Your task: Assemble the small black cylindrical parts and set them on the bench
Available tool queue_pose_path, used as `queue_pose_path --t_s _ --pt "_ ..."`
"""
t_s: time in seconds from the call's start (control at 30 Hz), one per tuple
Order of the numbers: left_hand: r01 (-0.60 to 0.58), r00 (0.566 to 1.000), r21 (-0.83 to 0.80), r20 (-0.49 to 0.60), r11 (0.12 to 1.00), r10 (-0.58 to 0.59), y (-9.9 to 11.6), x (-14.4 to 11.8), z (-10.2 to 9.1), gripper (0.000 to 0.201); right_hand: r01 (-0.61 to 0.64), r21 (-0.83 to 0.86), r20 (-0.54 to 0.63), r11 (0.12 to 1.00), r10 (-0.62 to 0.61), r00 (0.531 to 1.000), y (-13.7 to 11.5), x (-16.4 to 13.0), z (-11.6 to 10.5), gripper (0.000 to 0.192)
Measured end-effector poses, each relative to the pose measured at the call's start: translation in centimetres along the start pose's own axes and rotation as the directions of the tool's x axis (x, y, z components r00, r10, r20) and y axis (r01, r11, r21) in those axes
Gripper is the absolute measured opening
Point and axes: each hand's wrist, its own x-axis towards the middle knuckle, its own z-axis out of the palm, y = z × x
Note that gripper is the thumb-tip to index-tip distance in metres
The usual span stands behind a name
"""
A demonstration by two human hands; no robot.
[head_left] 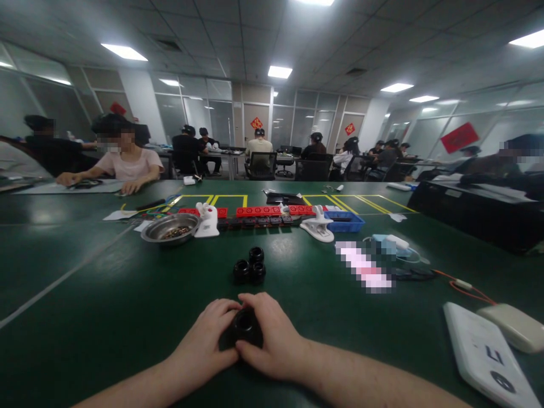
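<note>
A glossy black ring-shaped piece (245, 322), with a round hole in its top, sits between my hands near the front of the green table. My left hand (209, 333) curves around its left side, fingertips at the far edge and thumb at the near edge. From the right, my right hand (275, 334) wraps it the same way, and the fingertips of both hands nearly meet. The lower part of the piece is partly hidden by my fingers. Just beyond my hands, three similar black pieces (256, 255) stand close together on the table.
Farther back are a metal bowl (147, 233) of small parts, a white clamp (207, 222), a row of red blocks (259, 211), another white clamp (318, 228) and a blue tray (348, 225). A white slab-like device (480, 345) lies right. A person (130, 161) sits across at left.
</note>
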Motion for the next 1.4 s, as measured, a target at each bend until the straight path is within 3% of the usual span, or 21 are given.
queue_pose_path --t_s 0.13,0.27,0.37,0.43,0.6,0.77,0.9,1.1,1.4 --pt "-0.008 1.0 0.007 -0.006 1.0 0.008 0.03 0.03 -0.05 0.03 0.072 0.056 0.012 0.996 -0.073 0.997 0.28 -0.14 -0.07 0.074" --pt "-0.003 1.0 0.002 0.008 1.0 0.002 0.0 0.05 0.0 0.031 -0.079 0.008 -0.025 0.997 0.079 0.997 0.1 0.0 0.14 0.079" --pt "-0.005 1.0 0.012 -0.003 1.0 0.005 -0.21 -0.03 0.21 0.032 -0.133 0.003 -0.026 0.991 0.133 0.991 -0.08 0.09 0.13 0.068" --pt "-0.02 1.0 0.019 -0.017 1.0 0.021 -0.38 -0.08 0.35 0.034 -0.079 0.027 0.002 0.997 0.079 0.997 -0.08 0.06 0.0 0.064" --pt "-0.033 0.999 0.027 -0.018 0.999 0.034 -0.47 -0.09 0.35 0.035 0.066 0.066 0.027 0.996 -0.068 0.997 0.11 -0.17 -0.18 0.074" --pt "-0.027 1.0 0.002 0.007 1.0 0.027 -0.12 -0.11 0.1 0.031 -0.045 0.026 -0.049 0.999 0.046 0.998 0.03 -0.15 0.01 0.074" --pt "0.003 1.0 -0.013 0.016 1.0 -0.002 0.04 -0.12 -0.06 0.033 -0.099 0.01 -0.06 0.995 0.1 0.993 -0.08 0.03 -0.03 0.06" --pt "-0.01 1.0 -0.029 -0.003 1.0 0.01 -0.08 -0.02 -0.07 0.031 0.073 0.088 -0.022 0.993 -0.072 0.997 0.26 -0.08 -0.29 0.065" --pt "-0.028 0.999 -0.016 -0.019 0.999 0.028 -0.08 -0.04 0.14 0.03 -0.087 -0.009 -0.07 0.996 0.086 0.994 0.3 0.07 0.08 0.069"
